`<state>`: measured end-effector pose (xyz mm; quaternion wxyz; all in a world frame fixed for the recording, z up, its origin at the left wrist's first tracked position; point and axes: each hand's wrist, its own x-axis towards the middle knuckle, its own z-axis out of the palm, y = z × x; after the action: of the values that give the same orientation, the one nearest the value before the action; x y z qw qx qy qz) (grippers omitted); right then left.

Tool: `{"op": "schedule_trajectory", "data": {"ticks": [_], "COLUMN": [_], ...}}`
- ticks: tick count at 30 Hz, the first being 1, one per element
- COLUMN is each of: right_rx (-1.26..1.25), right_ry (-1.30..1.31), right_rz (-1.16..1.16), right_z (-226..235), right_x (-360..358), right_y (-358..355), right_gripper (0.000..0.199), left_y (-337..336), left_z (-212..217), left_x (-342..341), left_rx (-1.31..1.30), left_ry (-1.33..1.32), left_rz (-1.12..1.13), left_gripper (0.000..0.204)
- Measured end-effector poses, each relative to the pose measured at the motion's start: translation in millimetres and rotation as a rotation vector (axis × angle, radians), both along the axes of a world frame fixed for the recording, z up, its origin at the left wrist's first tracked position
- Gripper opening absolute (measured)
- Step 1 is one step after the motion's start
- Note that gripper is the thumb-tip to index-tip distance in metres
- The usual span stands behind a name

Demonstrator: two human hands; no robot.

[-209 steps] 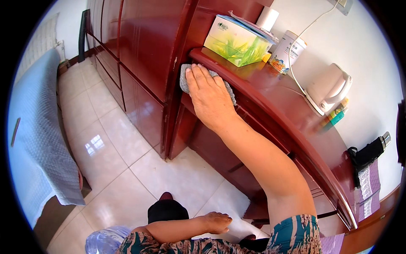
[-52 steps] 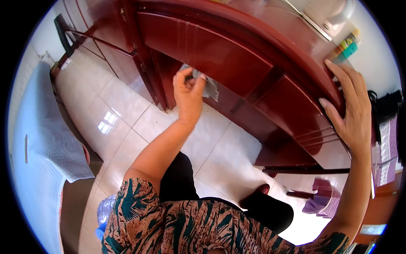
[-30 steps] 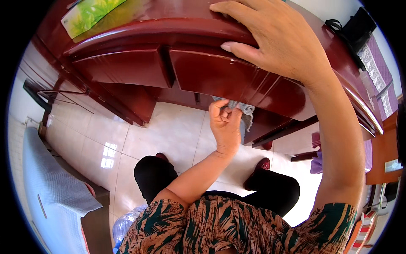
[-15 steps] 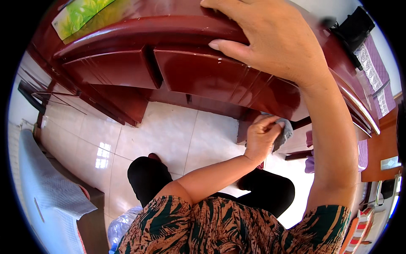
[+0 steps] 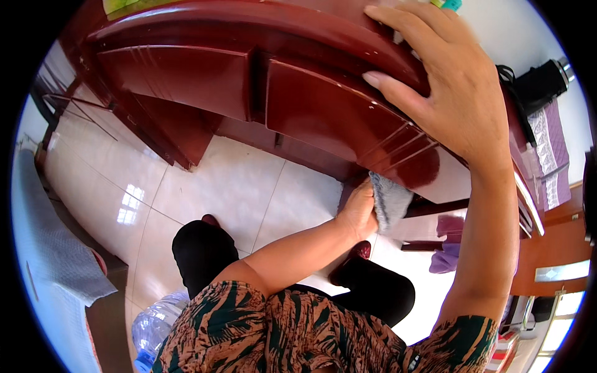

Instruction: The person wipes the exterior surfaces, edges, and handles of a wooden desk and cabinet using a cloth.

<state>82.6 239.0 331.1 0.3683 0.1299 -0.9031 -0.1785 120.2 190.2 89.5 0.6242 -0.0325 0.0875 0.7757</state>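
A dark red, glossy wooden desk [image 5: 298, 31] with a curved front edge stands before me. My left hand [image 5: 359, 212] reaches across my body under the right end of the desk, closed on a grey cloth [image 5: 390, 202]. The cloth hangs beside the lower edge of the right drawer [image 5: 333, 115], and part of my fingers is hidden behind it. At the desk's right side my right hand [image 5: 457, 93] lies on the top and front edge, fingers spread, thumb along the rim. To the left is a second drawer [image 5: 180, 78].
Pale floor tiles [image 5: 242, 177] lie under the desk and round my bent knees. A clear plastic bottle [image 5: 155, 323] is at lower left, near furniture with a light blue cover [image 5: 50, 242]. A black object [image 5: 541, 87] and purple cloth [image 5: 559, 161] are at right.
My view has shifted, so the desk sits farther right. My left hand has turned, and more of the grey cloth shows. My right hand stays spread on the desk edge.
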Motion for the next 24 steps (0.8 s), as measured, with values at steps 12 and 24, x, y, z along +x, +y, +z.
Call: {"op": "schedule_trajectory", "data": {"ticks": [12, 24], "right_rx": [-0.018, -0.048], "right_ry": [-0.177, -0.184], "right_rz": [-0.141, -0.191], "right_z": [10, 7], "right_x": [10, 6], "right_y": [-11, -14], "right_gripper": [0.054, 0.057], "left_y": [-6, -41], "left_z": [4, 12], "left_x": [-84, -102], "left_rx": [0.159, 0.094], "left_ry": [-0.077, -0.196], "left_rz": [0.114, 0.233], "left_gripper": [0.036, 0.038]}}
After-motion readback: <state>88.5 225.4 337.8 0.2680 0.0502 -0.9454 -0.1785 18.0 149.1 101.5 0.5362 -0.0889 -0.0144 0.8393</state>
